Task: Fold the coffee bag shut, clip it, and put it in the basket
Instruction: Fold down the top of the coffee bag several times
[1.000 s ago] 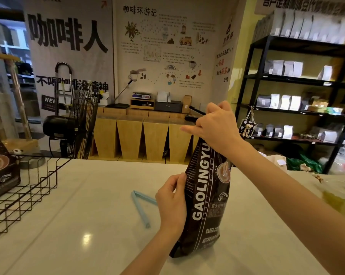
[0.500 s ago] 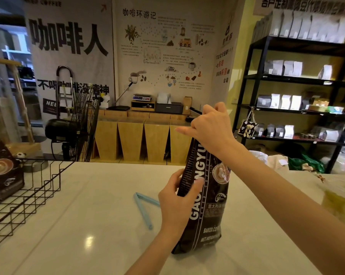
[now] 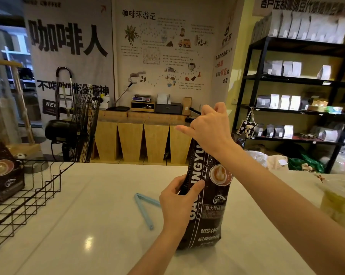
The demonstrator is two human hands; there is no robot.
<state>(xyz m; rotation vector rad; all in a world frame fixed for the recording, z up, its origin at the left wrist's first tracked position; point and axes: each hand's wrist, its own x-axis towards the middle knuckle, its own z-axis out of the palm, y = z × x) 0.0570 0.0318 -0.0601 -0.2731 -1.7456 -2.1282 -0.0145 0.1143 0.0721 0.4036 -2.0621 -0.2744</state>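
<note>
Folding the coffee bag's top

Right hand (image 3: 209, 130) pinched the coffee bag (image 3: 207, 195) top; left hand (image 3: 177, 201) gripped its side. A flat, tight fold would suit the clip (image 3: 144, 209).

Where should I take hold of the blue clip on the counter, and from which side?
Take the blue clip from above with the left hand, probably around the middle of its long near arm. It lies flat and open in a V on the white counter, hinge at the far end, and that arm runs bare toward you. The other arm passes behind the hand steadying the coffee bag.
</note>
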